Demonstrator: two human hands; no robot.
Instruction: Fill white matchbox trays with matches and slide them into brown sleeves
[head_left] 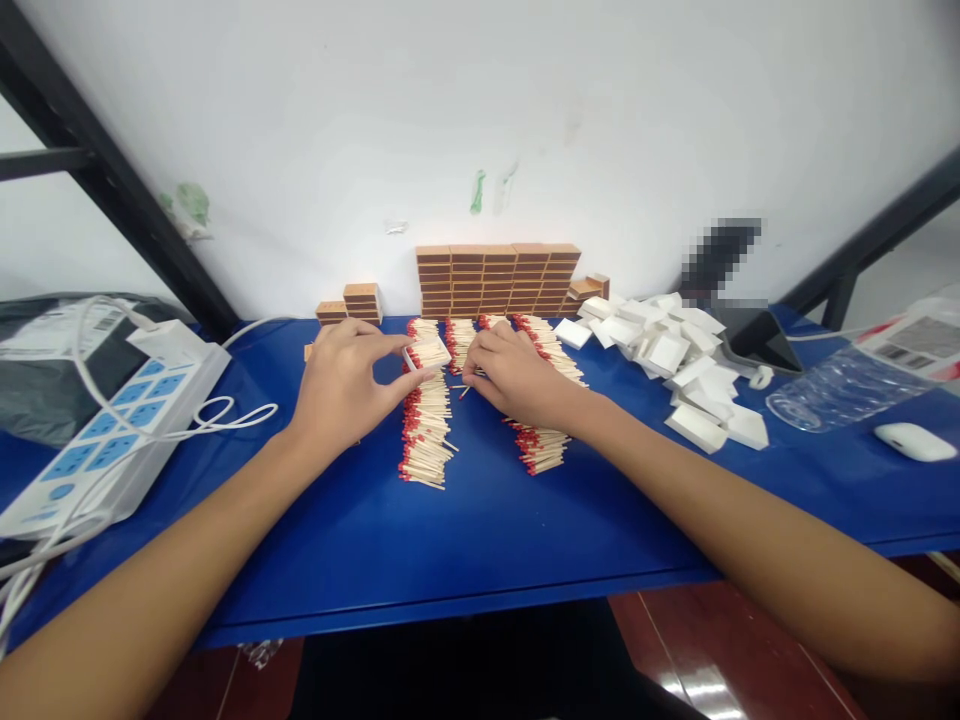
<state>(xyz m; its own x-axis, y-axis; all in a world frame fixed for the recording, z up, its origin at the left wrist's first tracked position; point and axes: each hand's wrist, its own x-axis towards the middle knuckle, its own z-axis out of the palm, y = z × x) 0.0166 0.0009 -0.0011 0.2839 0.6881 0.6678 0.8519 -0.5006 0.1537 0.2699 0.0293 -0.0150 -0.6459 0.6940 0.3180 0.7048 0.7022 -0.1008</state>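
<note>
My left hand [345, 385] pinches a small white matchbox tray [427, 353] filled with matches, thumb and fingers closed on its left end. My right hand [514, 375] lies curled over a row of red-tipped matches [536, 440], fingers closed on a few matches near the tray. Another long row of matches [424, 425] runs down the blue table [480, 530] between my hands. More matches [459, 340] lie just behind.
Stacked brown matchbox sleeves [495, 280] stand against the white wall. A heap of white empty trays [675, 360] lies at right. A white-and-blue power strip [112, 430] with cables sits at left. A plastic bag [847, 385] and a white earbud case [915, 441] are at far right.
</note>
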